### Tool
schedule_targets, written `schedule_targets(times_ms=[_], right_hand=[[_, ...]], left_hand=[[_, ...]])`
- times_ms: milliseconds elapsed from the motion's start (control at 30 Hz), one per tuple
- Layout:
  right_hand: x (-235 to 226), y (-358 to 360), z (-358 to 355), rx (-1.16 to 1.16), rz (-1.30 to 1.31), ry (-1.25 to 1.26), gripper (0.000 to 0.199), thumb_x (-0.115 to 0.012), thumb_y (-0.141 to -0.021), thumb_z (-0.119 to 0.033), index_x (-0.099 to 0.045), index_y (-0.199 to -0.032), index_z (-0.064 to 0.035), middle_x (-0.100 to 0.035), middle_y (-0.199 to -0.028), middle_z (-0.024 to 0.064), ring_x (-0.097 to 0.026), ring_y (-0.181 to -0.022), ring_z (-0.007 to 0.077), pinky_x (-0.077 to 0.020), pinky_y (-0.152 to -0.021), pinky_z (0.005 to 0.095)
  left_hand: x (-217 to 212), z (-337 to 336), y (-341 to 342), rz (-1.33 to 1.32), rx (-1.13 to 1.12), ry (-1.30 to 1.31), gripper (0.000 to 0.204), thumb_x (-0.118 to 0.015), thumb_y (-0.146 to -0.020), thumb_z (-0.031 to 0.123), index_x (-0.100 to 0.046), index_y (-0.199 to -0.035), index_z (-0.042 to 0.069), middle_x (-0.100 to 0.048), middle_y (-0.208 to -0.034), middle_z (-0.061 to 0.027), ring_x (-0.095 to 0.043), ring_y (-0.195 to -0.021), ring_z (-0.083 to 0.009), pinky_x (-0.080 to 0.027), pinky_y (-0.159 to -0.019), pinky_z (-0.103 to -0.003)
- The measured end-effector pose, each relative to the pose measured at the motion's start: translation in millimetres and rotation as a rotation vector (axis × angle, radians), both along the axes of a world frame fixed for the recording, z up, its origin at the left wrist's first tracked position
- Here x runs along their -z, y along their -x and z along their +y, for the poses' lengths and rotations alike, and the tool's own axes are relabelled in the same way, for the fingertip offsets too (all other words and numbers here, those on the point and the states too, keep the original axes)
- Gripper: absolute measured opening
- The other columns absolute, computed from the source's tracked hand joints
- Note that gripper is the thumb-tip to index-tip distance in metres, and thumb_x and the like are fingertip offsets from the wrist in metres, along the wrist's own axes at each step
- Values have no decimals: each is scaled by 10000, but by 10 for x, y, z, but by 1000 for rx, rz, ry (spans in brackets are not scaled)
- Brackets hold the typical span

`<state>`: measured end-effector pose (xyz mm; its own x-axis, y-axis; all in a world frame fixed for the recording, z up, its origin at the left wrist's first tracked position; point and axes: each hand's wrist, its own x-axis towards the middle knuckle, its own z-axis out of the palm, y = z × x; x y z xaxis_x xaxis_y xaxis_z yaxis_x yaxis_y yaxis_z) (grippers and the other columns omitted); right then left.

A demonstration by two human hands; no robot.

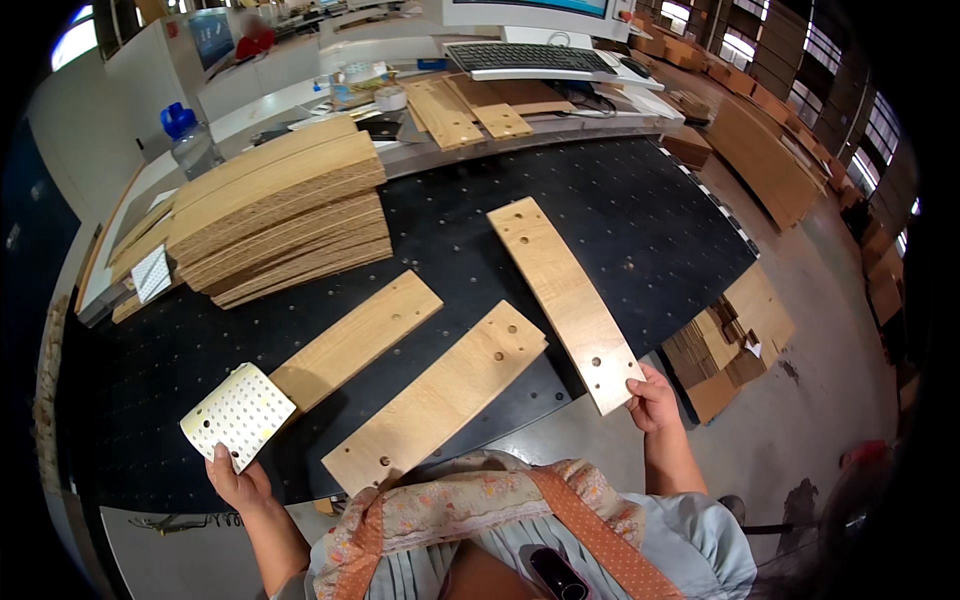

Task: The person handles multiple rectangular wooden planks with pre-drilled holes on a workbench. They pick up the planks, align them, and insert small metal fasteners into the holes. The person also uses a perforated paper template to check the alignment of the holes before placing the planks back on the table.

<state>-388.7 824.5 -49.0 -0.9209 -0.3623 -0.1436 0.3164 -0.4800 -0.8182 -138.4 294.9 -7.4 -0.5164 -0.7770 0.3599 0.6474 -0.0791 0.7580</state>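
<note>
Pale wood is spread over the black table point(450, 240) in the head view, the only one given. By the right hand point(655, 400), closed with the thumb on top, the near end of a long holed board point(570, 300) is gripped at its corner. By the left hand point(238, 482), pinched with the thumb uppermost, a dotted sheet point(240, 412) is held over the near end of the left board point(355, 335). Between the hands a middle board point(435, 395) is laid slantwise, touched by neither.

Beyond the left board, the left side of the table is taken up by a tall stack of boards point(280, 200), flanked by a smaller dotted sheet point(152, 273) and a blue-capped bottle point(190, 140). Along the back, more boards point(445, 112) are set near a keyboard point(540, 60) and a monitor point(535, 15). Past the right edge, wooden pieces point(735, 330) are piled lower down.

The near end of the left board is hidden by the dotted sheet, and the lowest corner of the middle board is covered by the apron point(480, 510). Most fingers of both hands are concealed underneath what is held. The monitor is cut off at the top; whether the holed board is lifted clear of the table cannot be told.
</note>
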Motion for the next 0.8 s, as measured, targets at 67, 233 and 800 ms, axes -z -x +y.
schedule_targets(times_ms=[67,233,800], right_hand=[[52,26,116,55,-58,-58,310,-581,-823,-28,-549,-1116,69,-643,-1026,160,-658,-848,209,-546,-741,302],[72,188,447,-128,-205,-579,414,-622,-864,-212,-517,-1179,34,-674,-904,133,-664,-831,212,-547,-651,309],[-783,-181,-2494,-936,175,-53,772,-568,-827,113,-205,-1461,-134,-431,-1319,120,-495,-1147,202,-431,-963,335]], left_hand=[[4,85,215,-15,79,11,471,-501,-873,126,-407,-1280,-92,-543,-1233,-205,-553,-1129,-285,-423,-981,-393],[-270,382,687,-49,246,86,475,-577,-836,130,-461,-1225,-117,-585,-1181,-211,-593,-1078,-288,-437,-964,-379],[-195,654,738,-415,528,397,211,-575,-889,72,-627,-1073,-17,-603,-1108,-104,-575,-1003,-184,-469,-844,-308]])
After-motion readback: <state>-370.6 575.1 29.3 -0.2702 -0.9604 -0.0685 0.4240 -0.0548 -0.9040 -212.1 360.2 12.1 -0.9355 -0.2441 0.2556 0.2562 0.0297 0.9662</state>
